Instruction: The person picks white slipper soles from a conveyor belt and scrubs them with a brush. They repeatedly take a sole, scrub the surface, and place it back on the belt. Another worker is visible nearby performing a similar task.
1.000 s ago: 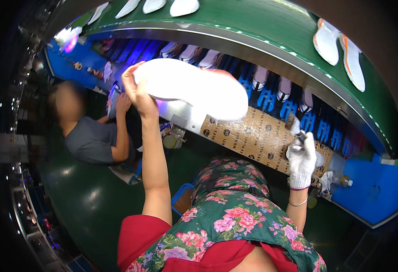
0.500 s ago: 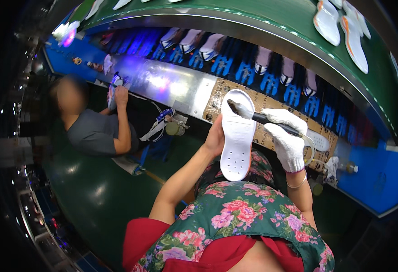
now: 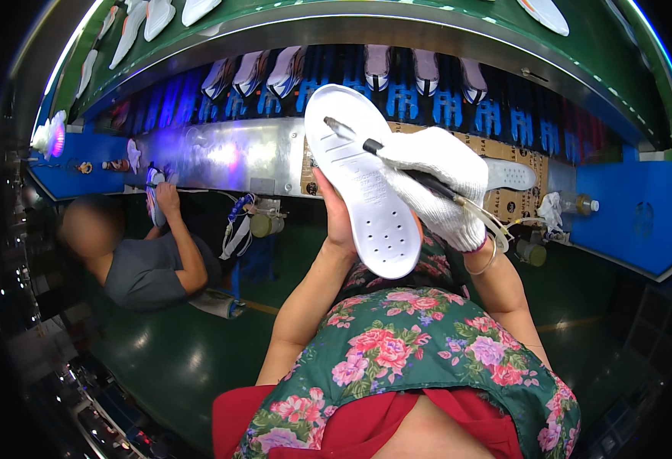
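A white shoe sole (image 3: 386, 222) with several small holes near its lower end is tilted in front of me, its upper end leaning left. Bare-skinned, my left hand (image 3: 337, 218) grips it by the left edge, most fingers hidden behind it. My right hand (image 3: 443, 180), in a white knitted glove, is closed around a black-handled brush (image 3: 371, 145) that has a clear tube (image 3: 489, 218) running from its rear end. The bristle tip is over the sole's upper part and seems to touch its inner surface.
Another white sole (image 3: 510, 174) lies on the cardboard-covered bench (image 3: 309, 180). Behind stand shoe uppers (image 3: 425, 73) among blue racks, below a green shelf (image 3: 428, 9) carrying soles. A co-worker (image 3: 149, 260) at left holds a shoe. A blue table (image 3: 626, 206) and bottle (image 3: 584, 205) are at right.
The sole has risen and tilted, its upper end swinging left. My right hand has shifted left and up with the brush. The whole view has turned.
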Tool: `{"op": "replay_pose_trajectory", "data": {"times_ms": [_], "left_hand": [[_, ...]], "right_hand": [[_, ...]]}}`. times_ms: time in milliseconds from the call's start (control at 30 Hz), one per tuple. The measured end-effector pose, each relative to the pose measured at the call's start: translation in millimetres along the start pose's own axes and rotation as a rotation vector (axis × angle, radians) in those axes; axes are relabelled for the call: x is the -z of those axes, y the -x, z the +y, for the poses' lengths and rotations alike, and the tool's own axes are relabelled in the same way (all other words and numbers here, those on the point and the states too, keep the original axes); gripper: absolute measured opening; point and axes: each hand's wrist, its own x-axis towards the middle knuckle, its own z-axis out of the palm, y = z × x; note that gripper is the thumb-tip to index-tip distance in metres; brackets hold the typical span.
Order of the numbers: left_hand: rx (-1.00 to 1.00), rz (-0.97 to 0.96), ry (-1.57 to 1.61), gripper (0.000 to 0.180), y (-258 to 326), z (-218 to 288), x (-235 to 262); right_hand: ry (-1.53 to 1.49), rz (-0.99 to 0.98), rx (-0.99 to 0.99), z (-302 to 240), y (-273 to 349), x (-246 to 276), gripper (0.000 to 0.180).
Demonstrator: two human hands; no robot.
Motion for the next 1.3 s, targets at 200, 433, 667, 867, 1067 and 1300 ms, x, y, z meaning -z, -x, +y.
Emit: {"op": "replay_pose_trajectory", "data": {"times_ms": [200, 433, 667, 867, 1067, 1300], "left_hand": [[0.041, -0.244, -0.371, 0.104, -0.9, -12.2, 2.7], [-0.011, -0.12, -0.504, 0.097, -5.2, 0.2, 19.6], [-0.023, -0.036, -0.527, 0.103, -1.5, 11.5, 11.7], [-0.11, -0.049, -0.49, 0.099, -8.6, 24.7, 22.1], [-0.085, -0.002, -0.457, 0.108, -18.5, 37.0, 25.2], [-0.023, -0.191, -0.187, 0.124, -32.8, 56.9, 18.7]], "right_hand": [[0.284, 0.003, 0.127, 6.3, -0.4, 1.3, 0.032], [0.114, -0.131, 0.052, 0.8, 12.7, -4.9, 0.031], [0.247, -0.117, 0.165, 6.6, 9.6, -11.1, 0.034], [-0.029, -0.104, 0.002, 1.5, 5.0, -13.6, 0.025], [0.122, -0.18, 0.139, 6.4, 18.3, -31.5, 0.03], [0.111, -0.181, 0.097, 3.1, 7.3, -24.6, 0.029]]}}
